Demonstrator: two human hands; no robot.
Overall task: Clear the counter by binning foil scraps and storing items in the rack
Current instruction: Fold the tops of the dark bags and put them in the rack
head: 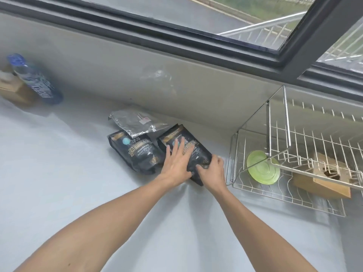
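Two black coffee bags lie side by side on the white counter. My left hand rests flat with spread fingers on the right bag. My right hand grips that bag's near right corner. The left bag lies untouched beside it. A silver foil pouch sits just behind both bags, against the wall. The wire rack stands to the right of the bags.
Inside the rack's lower tier are a green plate and a wooden box. At the far left stand a blue bottle and a brown box. A dark-framed window runs along the wall above.
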